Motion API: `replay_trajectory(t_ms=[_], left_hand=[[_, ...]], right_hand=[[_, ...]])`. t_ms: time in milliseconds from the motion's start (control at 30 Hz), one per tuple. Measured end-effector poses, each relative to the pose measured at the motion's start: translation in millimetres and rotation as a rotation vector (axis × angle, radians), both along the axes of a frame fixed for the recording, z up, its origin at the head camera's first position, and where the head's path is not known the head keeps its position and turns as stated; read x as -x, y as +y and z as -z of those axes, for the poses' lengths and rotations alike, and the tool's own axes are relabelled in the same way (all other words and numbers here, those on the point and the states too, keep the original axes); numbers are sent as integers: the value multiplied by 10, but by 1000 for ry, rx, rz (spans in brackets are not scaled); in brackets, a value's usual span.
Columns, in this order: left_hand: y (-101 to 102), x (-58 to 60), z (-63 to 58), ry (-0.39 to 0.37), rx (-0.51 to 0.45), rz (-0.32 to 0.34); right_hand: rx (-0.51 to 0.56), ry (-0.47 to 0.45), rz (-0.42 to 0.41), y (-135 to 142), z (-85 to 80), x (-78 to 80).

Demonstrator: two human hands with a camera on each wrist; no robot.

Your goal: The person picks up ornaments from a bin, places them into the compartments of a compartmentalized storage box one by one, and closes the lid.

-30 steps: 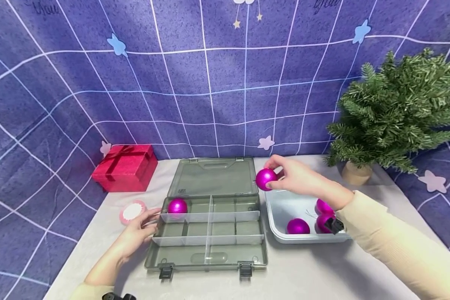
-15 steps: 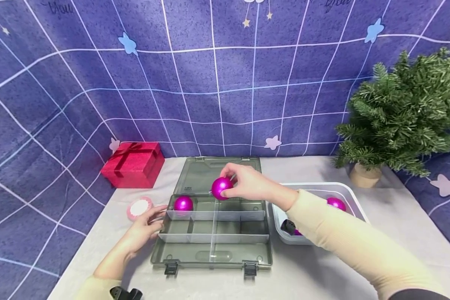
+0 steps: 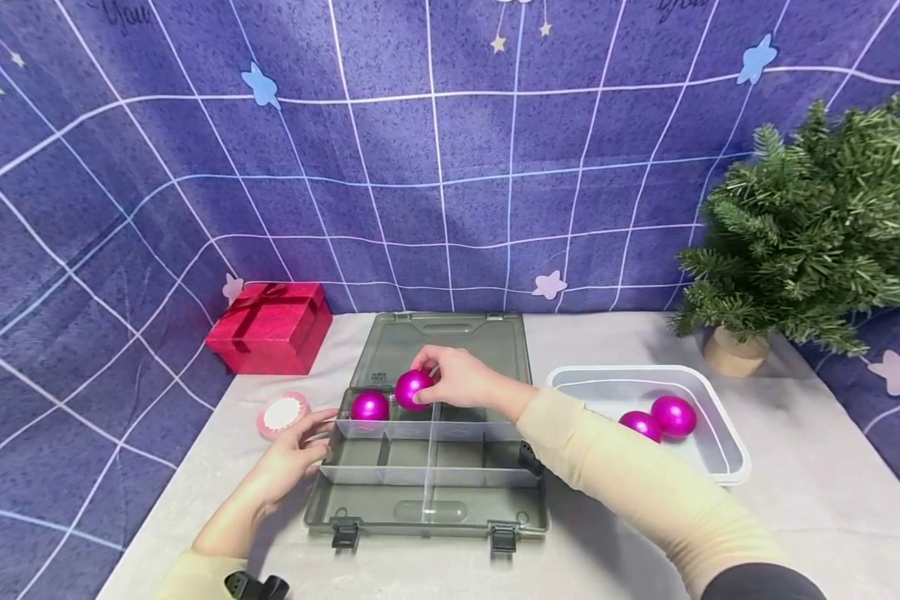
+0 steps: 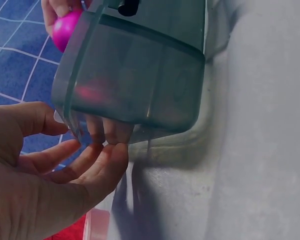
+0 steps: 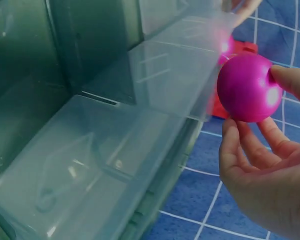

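Note:
My right hand (image 3: 461, 382) pinches a shiny magenta Christmas ball (image 3: 413, 389) between thumb and fingers, over the back row of a grey-green divided plastic case (image 3: 487, 510). The right wrist view shows the held ball (image 5: 247, 87) close up, above the dividers. Another magenta ball (image 3: 370, 406) sits in the back left compartment, just left of the held one. My left hand (image 3: 291, 457) rests its fingertips against the outside of the case's left wall; the left wrist view shows these fingers (image 4: 107, 170) touching the clear plastic. The case's lid (image 3: 468, 354) lies folded back behind it.
To the right stands a white tub (image 3: 737, 467) with magenta balls (image 3: 673, 416) in it, partly hidden by my right sleeve. A red gift box (image 3: 273, 333) and a pink-rimmed round item (image 3: 282, 415) are at left. A small artificial fir tree (image 3: 802, 242) stands at back right.
My right hand has carried the ball left from above the white tub to over the case's back row, beside the other ball. The left hand stays at the case's left wall.

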State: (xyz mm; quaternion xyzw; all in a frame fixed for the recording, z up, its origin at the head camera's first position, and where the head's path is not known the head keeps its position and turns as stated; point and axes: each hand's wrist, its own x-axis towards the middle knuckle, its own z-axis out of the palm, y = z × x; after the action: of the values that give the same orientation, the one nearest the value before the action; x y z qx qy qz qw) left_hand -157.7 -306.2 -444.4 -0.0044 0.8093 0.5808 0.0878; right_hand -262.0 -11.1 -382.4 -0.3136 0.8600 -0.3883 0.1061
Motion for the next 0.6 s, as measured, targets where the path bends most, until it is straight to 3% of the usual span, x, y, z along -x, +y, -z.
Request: replay_trajectory(t_ms=[200,600], left_hand=[[9,-6,-6,-4,-3,2],[19,-18,-1,7,-7,-12]], right_hand=[[-62,18,-19,-40,103,13],[-146,32,-71,-50,117,10]])
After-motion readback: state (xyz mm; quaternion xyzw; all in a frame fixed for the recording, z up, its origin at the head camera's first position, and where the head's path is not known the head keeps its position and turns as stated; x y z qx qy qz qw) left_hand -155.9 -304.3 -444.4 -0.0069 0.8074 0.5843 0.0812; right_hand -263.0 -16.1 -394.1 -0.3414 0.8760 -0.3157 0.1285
